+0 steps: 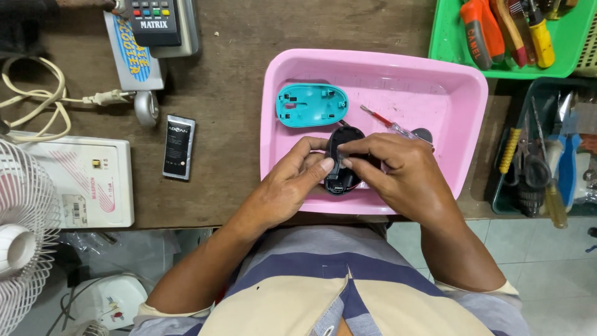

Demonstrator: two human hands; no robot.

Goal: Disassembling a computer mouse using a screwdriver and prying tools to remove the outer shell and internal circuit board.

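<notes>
Both hands hold a small black oval mouse body (341, 180) over the near part of a pink tray (435, 81). My left hand (292, 183) grips its left side with thumb and fingers. My right hand (398, 174) grips its right side, fingertips pressing on the top edge. A teal oval mouse cover (311, 104) lies inside-up in the tray's far left. A thin red-handled screwdriver (384, 122) lies in the tray just beyond my right hand.
A green tray (451, 56) of hand tools stands at the far right, a dark bin (507, 199) of tools at the right. On the wooden bench left lie a black phone battery (179, 147), a white box (93, 183), a cable (37, 99) and a fan (22, 242).
</notes>
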